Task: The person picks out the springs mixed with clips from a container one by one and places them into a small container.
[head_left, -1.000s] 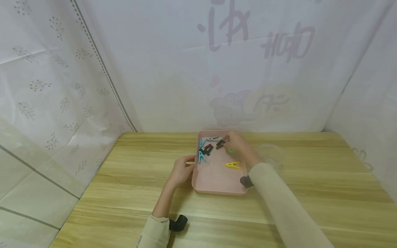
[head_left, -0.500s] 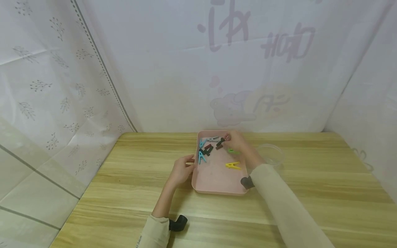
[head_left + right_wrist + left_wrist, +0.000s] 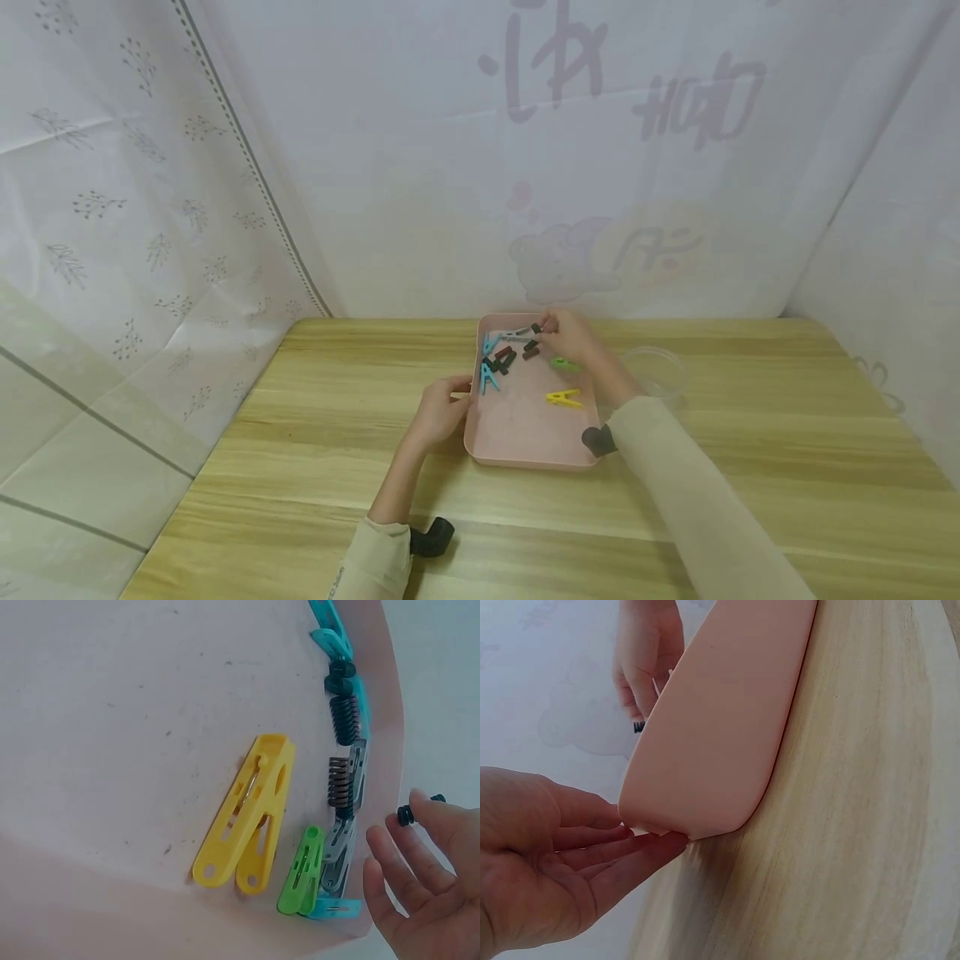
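Since the earlier frame, my right hand [image 3: 431, 896] has shifted slightly toward the far rim of the pink tray [image 3: 531, 464] on the bench [image 3: 300, 475], carrying the dark spring [image 3: 406, 816] pinched at its fingertips. That spring's long axis runs crosswise to my thumb; the loose springs [image 3: 340, 780] lie leftward and nearer me. My left hand [image 3: 437, 415], farther off, has fingers outstretched, touching the tray's left wall.

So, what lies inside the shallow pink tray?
A yellow plastic clip, a green plastic clip, blue plastic clips, grey plastic pieces and dark coiled springs. Anything directly beneath them is covered.
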The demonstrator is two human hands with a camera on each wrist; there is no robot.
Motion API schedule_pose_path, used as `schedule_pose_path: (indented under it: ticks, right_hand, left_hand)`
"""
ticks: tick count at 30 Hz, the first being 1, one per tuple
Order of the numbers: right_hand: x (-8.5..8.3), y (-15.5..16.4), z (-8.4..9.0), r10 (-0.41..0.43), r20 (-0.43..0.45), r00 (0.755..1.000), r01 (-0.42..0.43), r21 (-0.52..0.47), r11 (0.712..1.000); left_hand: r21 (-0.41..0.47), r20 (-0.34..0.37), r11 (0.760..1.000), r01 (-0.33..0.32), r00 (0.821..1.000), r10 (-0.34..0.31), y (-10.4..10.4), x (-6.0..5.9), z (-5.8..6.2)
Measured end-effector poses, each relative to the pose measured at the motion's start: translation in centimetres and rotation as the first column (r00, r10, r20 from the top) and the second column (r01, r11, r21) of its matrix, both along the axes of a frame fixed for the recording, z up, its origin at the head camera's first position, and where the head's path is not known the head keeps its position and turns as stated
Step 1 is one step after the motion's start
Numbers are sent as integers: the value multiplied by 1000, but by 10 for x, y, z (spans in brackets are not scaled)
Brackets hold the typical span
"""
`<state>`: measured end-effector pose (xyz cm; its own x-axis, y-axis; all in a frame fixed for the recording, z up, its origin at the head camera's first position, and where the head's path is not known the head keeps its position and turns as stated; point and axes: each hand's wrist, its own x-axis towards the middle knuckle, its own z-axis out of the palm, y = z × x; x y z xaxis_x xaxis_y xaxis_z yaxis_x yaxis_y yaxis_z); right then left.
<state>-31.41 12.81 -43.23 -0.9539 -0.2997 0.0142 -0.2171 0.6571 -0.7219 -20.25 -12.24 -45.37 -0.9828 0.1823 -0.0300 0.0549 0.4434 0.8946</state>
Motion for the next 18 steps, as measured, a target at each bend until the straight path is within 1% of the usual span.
schedule_pose_path:
  ticks: [4,11,18]
  right_hand:
    - [1,-1,1,-7,-3,1000,7,-7,1000]
    - [3,-1,3,-13,5,1000,13,-50,999]
    - [5,2,5,-3,16,1000,5,-86,996]
  left_hand:
    - [-2,7,1000,1,1000,-1,0,0,0]
    - [-21,-6,1000,-3,1000,3,-1,0,1]
    - [-10,-9,1000,3,1000,-3,-1,-1,0]
